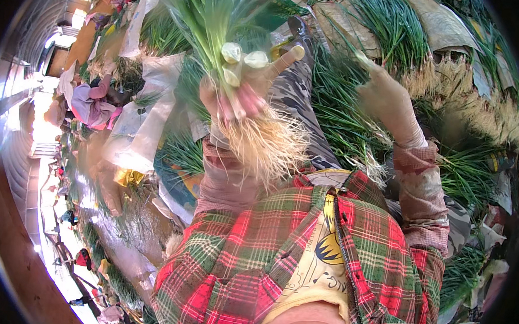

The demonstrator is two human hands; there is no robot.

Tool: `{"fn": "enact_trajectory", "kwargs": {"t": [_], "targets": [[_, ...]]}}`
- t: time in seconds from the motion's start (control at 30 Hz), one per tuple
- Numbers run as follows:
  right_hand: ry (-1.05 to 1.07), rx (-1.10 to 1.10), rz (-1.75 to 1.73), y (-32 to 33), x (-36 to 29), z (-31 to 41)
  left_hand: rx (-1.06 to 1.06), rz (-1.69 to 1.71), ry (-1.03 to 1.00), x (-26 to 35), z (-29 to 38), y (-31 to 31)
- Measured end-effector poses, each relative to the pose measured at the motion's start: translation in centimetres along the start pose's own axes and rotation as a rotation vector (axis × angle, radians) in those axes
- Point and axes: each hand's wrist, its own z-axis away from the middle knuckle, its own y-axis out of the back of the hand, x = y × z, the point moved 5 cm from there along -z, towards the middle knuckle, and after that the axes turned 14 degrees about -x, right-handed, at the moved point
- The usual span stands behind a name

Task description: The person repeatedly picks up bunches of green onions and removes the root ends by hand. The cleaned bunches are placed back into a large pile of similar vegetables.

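Observation:
Before my chest, my left hand (255,82), in a thin pale glove, is closed around a bunch of green onions (234,90). The leaves point away from me, and the pale, stringy roots (269,140) hang towards my chest. Several whitish rounded tips show at the stems. My right hand (388,96), also gloved, is raised to the right, apart from the bunch. Its fingertips pinch a thin, blurred green stalk (357,52). Loose green onions (346,109) lie below and between my hands, beside my leg in camouflage trousers (295,102).
Rooted onion bundles (396,37) lie in rows at the upper right, partly under brown sheets (443,22). White sacks (143,116) and wet-looking plastic sheeting (119,229) are on the left. A person in a pink and lilac top (93,105) bends over onions at the upper left.

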Motion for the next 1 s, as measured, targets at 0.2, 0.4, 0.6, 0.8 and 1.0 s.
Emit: {"fn": "enact_trajectory", "kwargs": {"t": [0.2, 0.4, 0.6, 0.8, 1.0], "targets": [[0.348, -0.039, -0.017, 1.3, -15.3, -5.2, -0.021, -0.021, 0.064, -1.3, 1.7, 0.0], [0.342, -0.040, 0.158, -4.0, -10.2, -5.1, -0.162, -0.127, 0.135, 0.6, 1.5, -2.3], [-0.180, -0.350, 0.161, -5.9, 6.6, 3.8, -0.211, -0.524, 0.097, 11.0, -0.2, -1.7], [-0.441, -0.620, 0.170, -9.2, 13.1, 9.5, 0.103, -0.639, -0.106, 19.6, 2.2, -1.4], [-0.535, -0.715, 0.076, -10.6, 11.9, 9.6, 0.163, -0.572, 0.007, 23.2, 3.0, 3.7]]}}
